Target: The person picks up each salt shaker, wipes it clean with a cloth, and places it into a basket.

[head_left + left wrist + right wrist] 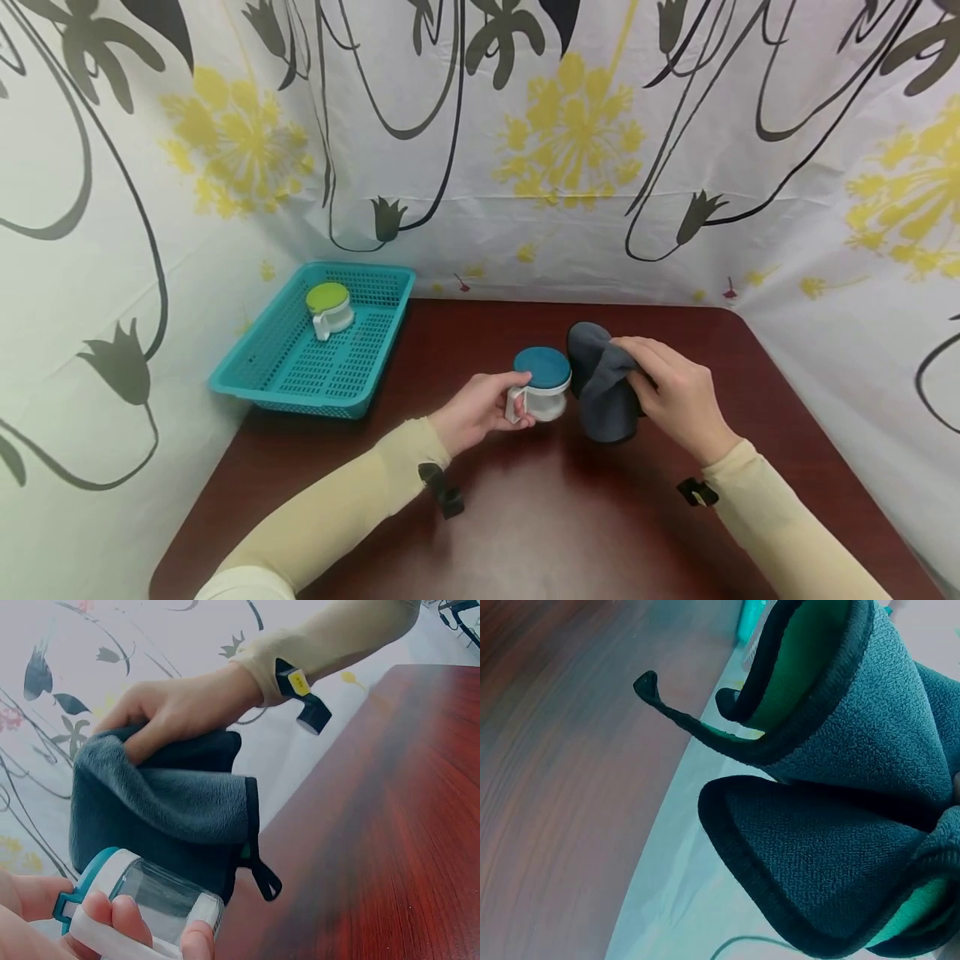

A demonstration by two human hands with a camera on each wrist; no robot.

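Observation:
My left hand [480, 408] grips the white handle of a small clear jar [546, 402] with a blue lid [542, 367], held above the table. In the left wrist view the jar [169, 892] lies tilted, with fingers curled round its handle and the thumb near the lid's clip. Just to the right, my right hand [681, 396] pinches a bunched grey cloth [606, 400] that hangs beside the jar. The right wrist view is mostly the folded cloth [825, 855], with dark edging, a green underside and a hanging loop; the fingers are almost entirely hidden there.
A turquoise perforated basket [300, 404] stands at the table's back left. Inside it sits a similar jar with a green lid [327, 297] and white handle. The dark red wooden table [510, 517] meets a patterned curtain [480, 167] at the back and sides.

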